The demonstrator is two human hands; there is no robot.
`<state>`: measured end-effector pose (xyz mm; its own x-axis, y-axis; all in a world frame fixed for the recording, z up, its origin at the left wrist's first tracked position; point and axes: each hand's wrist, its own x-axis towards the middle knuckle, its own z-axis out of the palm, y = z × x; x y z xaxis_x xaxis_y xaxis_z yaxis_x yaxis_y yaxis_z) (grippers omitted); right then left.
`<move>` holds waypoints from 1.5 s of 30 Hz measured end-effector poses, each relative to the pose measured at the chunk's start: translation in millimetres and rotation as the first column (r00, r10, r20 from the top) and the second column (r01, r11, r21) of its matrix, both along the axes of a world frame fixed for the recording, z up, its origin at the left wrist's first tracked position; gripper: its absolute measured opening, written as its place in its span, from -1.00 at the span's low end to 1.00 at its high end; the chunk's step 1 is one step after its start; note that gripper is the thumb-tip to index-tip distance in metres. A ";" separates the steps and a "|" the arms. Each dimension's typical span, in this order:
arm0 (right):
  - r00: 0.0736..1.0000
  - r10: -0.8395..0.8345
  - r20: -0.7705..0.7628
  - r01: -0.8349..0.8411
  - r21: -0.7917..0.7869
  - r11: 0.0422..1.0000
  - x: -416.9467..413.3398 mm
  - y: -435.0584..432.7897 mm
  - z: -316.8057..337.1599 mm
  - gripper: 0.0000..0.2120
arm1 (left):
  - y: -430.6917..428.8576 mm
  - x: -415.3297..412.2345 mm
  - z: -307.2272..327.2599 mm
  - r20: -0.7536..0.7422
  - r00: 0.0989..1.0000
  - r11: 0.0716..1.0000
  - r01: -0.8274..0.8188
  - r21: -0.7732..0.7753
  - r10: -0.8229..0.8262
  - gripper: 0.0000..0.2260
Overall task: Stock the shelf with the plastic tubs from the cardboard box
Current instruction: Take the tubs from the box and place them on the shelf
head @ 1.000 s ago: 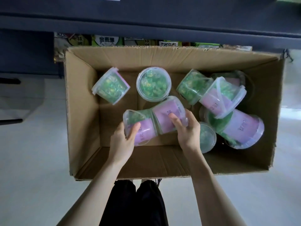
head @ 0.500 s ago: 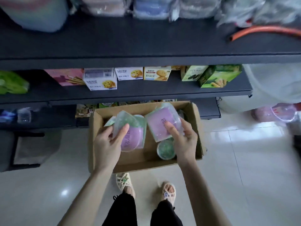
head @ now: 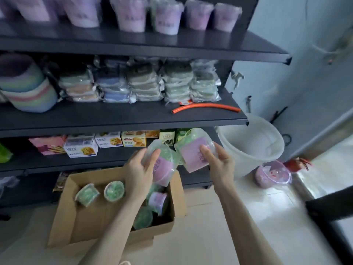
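My left hand (head: 140,170) grips a clear plastic tub (head: 164,167) with a purple label and green contents, held above the open cardboard box (head: 63,213) on the floor. My right hand (head: 217,161) grips a second, similar tub (head: 193,150), lifted a little higher, in front of the cookie-box shelf. Several more tubs (head: 114,191) lie loose in the box. On the top shelf (head: 172,44) stands a row of the same purple-labelled tubs (head: 166,18).
The middle shelf holds stacked wrapped packs (head: 141,83), a striped basket (head: 26,87) and an orange hose (head: 206,107). Cookie boxes (head: 82,148) line the lower shelf. A white bucket (head: 252,146) and a lone tub (head: 273,176) stand on the floor to the right.
Both hands have lifted their tubs out of the box and upward. My view has risen from the box interior to the upper shelves.
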<state>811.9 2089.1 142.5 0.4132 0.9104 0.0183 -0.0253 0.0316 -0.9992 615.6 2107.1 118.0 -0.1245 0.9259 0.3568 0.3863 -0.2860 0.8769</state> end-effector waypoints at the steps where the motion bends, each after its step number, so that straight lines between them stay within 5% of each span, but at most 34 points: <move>1: 1.000 0.000 0.006 0.000 0.031 1.000 14.6 5.3 13.7 -0.93 | 7.4 13.6 14.4 -0.023 1.000 0.998 -0.006 0.059 0.007 -0.56; 5: 0.996 -0.037 0.078 0.023 0.171 0.985 60.6 42.6 75.5 -0.65 | 53.5 56.6 86.3 -0.081 0.996 0.957 -0.016 0.290 0.041 -0.61; 10: 0.988 -0.039 0.151 -0.018 0.359 0.933 107.5 103.6 153.4 -0.94 | 124.2 102.9 165.8 -0.090 0.990 0.868 -0.050 0.494 0.108 -0.62; 14: 0.972 -0.027 0.235 -0.089 0.466 0.880 143.5 157.3 195.6 -0.90 | 181.3 135.1 205.6 -0.112 0.975 0.755 -0.074 0.652 0.192 -0.62; 20: 0.908 -0.083 0.410 -0.128 0.462 0.878 192.4 249.5 220.5 -0.73 | 266.0 172.5 240.1 -0.191 0.951 0.693 -0.031 0.720 0.242 -0.62; 28: 0.729 -0.144 0.670 -0.200 0.410 0.890 236.3 338.5 192.4 -0.72 | 355.5 216.6 214.1 -0.430 0.768 0.658 0.016 0.753 0.474 -0.66; 31: 0.694 -0.089 0.714 -0.240 0.346 0.907 245.3 358.8 181.3 -0.63 | 369.5 227.1 201.5 -0.447 0.794 0.738 -0.003 0.675 0.413 -0.65; 36: 0.867 0.157 0.472 -0.263 0.166 0.951 255.3 377.8 179.4 0.15 | 365.2 243.4 201.5 -0.363 0.900 0.921 -0.094 0.378 0.241 -0.09; 42: 0.799 0.253 0.545 -0.266 -0.057 0.962 256.3 393.8 179.2 0.31 | 364.5 243.6 200.7 -0.100 0.981 0.984 -0.161 0.082 0.169 0.14; 45: 0.748 0.213 0.629 -0.220 -0.067 0.973 254.8 395.5 180.0 0.30 | 364.9 243.4 204.5 -0.122 0.966 0.972 -0.232 -0.043 0.226 0.21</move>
